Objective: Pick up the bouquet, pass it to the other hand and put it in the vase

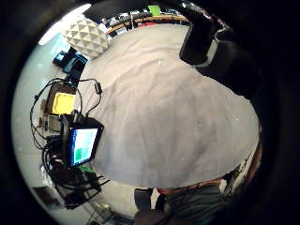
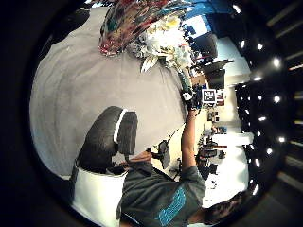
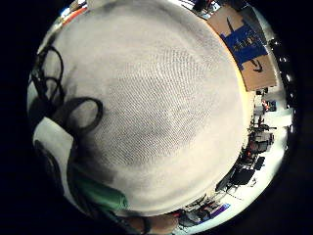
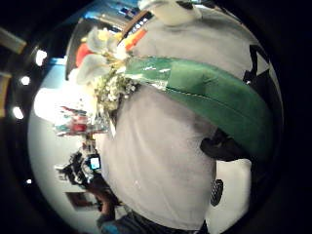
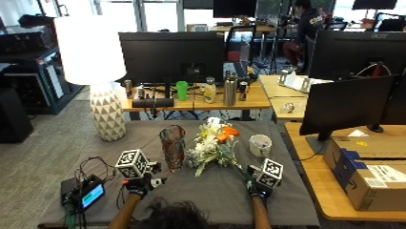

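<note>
No text clearly readable, possibly a brand mark on the monitor (image 5: 384, 36), top right

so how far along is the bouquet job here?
Pickup looks done: the right hand grips the green-wrapped stems of the white-and-orange flower bouquet, raised and tilted toward the dark glass vase. No handover yet: the left hand is apart from it, and I can't tell its fingers. Left: pass, then insert in the vase.

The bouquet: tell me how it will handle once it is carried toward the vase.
The bouquet is probably top-heavy: the blooms fan wide above the narrow green stem wrap the right hand grips. The heads will likely sway and the loose sprigs flop. The tall, narrow vase may tip if the stems knock its rim.
</note>
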A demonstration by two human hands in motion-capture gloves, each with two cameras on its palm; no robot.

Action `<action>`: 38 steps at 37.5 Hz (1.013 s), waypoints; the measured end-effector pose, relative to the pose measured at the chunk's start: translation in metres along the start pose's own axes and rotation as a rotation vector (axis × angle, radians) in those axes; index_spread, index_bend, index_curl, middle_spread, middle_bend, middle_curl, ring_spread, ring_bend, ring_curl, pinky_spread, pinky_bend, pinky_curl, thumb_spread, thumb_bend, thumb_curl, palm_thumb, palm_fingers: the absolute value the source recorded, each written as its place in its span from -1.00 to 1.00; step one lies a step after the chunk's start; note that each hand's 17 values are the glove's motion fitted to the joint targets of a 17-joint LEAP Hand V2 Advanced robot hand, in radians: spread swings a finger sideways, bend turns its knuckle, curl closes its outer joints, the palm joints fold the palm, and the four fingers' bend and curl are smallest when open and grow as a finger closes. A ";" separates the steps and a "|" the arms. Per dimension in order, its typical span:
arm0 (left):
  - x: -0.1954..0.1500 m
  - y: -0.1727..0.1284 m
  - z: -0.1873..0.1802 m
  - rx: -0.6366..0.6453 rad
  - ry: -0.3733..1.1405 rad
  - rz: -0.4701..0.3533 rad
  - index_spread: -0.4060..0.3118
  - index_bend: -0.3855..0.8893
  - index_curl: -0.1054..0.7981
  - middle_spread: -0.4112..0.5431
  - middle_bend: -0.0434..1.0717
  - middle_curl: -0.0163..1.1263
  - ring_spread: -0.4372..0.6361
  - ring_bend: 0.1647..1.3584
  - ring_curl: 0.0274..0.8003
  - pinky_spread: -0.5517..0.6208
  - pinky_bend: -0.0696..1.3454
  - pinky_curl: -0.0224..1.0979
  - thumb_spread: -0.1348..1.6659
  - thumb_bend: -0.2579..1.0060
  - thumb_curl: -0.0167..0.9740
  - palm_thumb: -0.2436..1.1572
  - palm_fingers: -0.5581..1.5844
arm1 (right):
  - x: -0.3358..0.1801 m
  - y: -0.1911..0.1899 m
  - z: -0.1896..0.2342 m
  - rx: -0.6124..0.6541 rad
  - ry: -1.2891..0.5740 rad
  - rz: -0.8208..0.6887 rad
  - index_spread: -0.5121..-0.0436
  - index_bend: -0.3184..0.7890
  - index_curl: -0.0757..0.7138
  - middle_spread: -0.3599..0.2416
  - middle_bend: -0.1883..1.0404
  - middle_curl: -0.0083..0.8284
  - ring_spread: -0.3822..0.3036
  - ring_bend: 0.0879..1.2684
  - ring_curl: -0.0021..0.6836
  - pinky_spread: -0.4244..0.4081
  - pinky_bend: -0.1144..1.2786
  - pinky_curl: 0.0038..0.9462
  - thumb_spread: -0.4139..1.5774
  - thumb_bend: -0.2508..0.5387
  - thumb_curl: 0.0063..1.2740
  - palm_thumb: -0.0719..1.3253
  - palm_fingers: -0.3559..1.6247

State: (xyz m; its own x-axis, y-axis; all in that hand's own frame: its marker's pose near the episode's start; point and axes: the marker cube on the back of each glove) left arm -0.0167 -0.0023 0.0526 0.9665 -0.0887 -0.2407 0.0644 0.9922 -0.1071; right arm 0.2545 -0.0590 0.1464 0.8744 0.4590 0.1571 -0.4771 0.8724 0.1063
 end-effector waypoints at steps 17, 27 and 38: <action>0.036 -0.013 -0.063 0.090 0.021 0.087 -0.06 -0.20 -0.17 -0.10 -0.59 -0.33 0.00 -0.33 -0.22 0.48 -0.37 -0.28 0.34 -0.63 -0.34 -0.17 0.00 | -0.045 0.030 -0.083 0.206 -0.429 -0.066 0.10 -0.11 0.14 -0.34 0.36 0.34 -0.45 0.44 0.57 -0.63 0.14 -0.02 0.00 -0.43 -0.05 0.53 0.76; 0.116 -0.038 -0.124 0.131 0.350 0.287 -0.07 -0.20 -0.17 -0.14 -0.60 -0.33 -0.04 -0.32 -0.21 0.42 -0.37 -0.27 0.35 -0.62 -0.33 -0.15 0.03 | -0.113 0.064 -0.158 0.254 -0.808 -0.261 0.07 -0.10 0.25 -0.37 0.41 0.39 -0.46 0.50 0.60 -0.67 0.19 0.02 -0.02 -0.43 0.01 0.52 0.74; 0.169 -0.059 -0.171 0.100 0.788 0.345 -0.07 -0.21 -0.17 -0.18 -0.59 -0.33 -0.08 -0.32 -0.20 0.37 -0.35 -0.26 0.32 -0.61 -0.30 -0.07 0.05 | -0.169 0.078 -0.169 0.270 -1.018 -0.418 0.06 -0.10 0.33 -0.38 0.44 0.42 -0.47 0.52 0.59 -0.67 0.21 0.03 -0.02 -0.44 0.05 0.51 0.72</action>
State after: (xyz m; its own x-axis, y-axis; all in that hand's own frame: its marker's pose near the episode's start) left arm 0.1001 -0.0911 -0.1467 0.4846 0.2200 -0.8466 -0.1436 0.9747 0.1710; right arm 0.0842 -0.0400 -0.0379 0.5498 -0.3180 0.7724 -0.2753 0.8040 0.5270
